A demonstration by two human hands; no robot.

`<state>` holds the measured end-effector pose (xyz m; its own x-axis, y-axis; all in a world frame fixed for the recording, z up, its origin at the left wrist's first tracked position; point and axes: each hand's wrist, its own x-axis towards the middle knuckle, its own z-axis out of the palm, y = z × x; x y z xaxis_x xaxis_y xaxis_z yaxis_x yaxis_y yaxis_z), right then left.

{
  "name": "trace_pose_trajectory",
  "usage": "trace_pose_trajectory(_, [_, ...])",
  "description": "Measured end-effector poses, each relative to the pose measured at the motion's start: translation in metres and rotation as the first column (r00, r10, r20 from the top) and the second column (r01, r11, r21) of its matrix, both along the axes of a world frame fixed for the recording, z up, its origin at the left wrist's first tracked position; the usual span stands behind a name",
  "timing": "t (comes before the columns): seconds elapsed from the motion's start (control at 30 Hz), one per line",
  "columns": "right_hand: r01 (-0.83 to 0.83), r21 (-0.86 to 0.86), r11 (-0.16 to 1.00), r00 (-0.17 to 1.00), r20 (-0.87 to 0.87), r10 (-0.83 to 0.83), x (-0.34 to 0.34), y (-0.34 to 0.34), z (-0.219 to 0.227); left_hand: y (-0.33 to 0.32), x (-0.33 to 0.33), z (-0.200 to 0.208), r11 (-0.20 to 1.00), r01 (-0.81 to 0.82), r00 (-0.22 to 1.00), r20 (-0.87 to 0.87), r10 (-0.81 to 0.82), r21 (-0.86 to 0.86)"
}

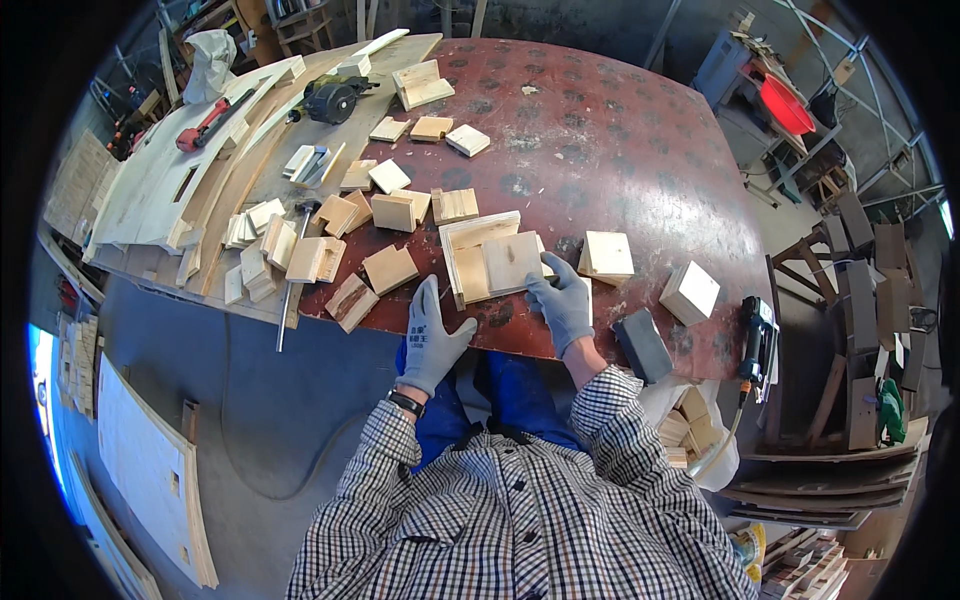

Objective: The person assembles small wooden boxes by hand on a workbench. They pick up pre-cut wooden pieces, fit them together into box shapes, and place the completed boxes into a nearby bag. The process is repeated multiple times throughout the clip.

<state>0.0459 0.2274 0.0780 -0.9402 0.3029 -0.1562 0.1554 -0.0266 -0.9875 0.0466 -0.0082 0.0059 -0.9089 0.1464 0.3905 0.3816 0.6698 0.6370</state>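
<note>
On the reddish-brown tabletop (600, 170), just in front of me, lies an open-sided assembly of pale boards (462, 240). A squarish wooden block (512, 262) rests within it. My right hand (562, 308), in a grey glove, has its fingers closed at the right edge of that block. Left of the assembly, near the table's front edge, my gloved left hand (435, 342) is empty, thumb and fingers apart. Close to it are a loose wooden block (390, 268) and another with a brownish face (351, 302). To the right sits another pale block (606, 255).
Further right are a wooden block (690, 293), a dark grey block (643, 345) and a hosed air nailer (757, 345). Several notched blocks (318, 258) crowd the left, with a hammer (287, 305). A dark power tool (332, 100) lies behind. A bag (722, 462) hangs low right.
</note>
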Motion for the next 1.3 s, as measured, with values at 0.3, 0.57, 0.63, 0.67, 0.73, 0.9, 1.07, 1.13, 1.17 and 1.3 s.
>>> trace_pose_trajectory(0.3, [0.019, 0.356, 0.934, 1.0, -0.012, -0.016, -0.022, -0.031, -0.027, 0.002, -0.043, 0.0, 0.997, 0.041, 0.997, 0.074, -0.036, -0.065])
trace_pose_trajectory(0.57, [-0.03, 0.595, 0.803, 0.99, 0.13, -0.06, -0.042, -0.037, -0.012, 0.009, -0.039, -0.003, 0.998, 0.003, 0.999, -0.033, -0.005, -0.056])
trace_pose_trajectory(0.63, [0.021, 0.638, 0.77, 0.985, 0.116, -0.124, -0.036, -0.032, -0.007, 0.004, -0.037, -0.008, 0.997, 0.0, 0.999, -0.054, -0.004, -0.077])
trace_pose_trajectory(0.67, [0.078, 0.666, 0.742, 0.978, 0.093, -0.186, -0.034, -0.025, -0.002, 0.003, -0.04, -0.01, 0.996, 0.0, 0.998, -0.058, -0.006, -0.094])
trace_pose_trajectory(0.73, [0.189, 0.694, 0.694, 0.963, 0.007, -0.27, -0.026, -0.004, 0.007, 0.005, -0.039, -0.009, 0.994, 0.018, 0.996, -0.08, -0.026, -0.104])
trace_pose_trajectory(0.9, [0.269, 0.323, 0.907, 0.962, -0.047, -0.268, 0.001, -0.002, 0.011, 0.005, -0.038, -0.008, 0.995, 0.006, 0.998, -0.059, -0.012, -0.098])
trace_pose_trajectory(1.07, [0.146, 0.331, 0.932, 0.987, 0.013, -0.159, -0.005, -0.048, -0.009, 0.005, -0.039, -0.005, 0.997, 0.013, 0.998, -0.062, -0.018, -0.07])
trace_pose_trajectory(1.13, [0.119, 0.219, 0.968, 0.988, 0.07, -0.137, -0.019, -0.055, -0.016, 0.004, -0.04, -0.007, 0.999, 0.006, 0.999, -0.041, -0.008, -0.041])
trace_pose_trajectory(1.17, [0.098, 0.2, 0.975, 0.988, 0.1, -0.12, -0.024, -0.056, -0.018, 0.004, -0.041, -0.008, 1.0, 0.003, 1.0, -0.031, -0.004, -0.026])
trace_pose_trajectory(1.3, [0.05, 0.141, 0.989, 0.974, 0.212, -0.079, -0.032, -0.052, -0.017, -0.001, -0.037, 0.001, 0.998, 0.059, 0.998, -0.015, -0.059, -0.034])
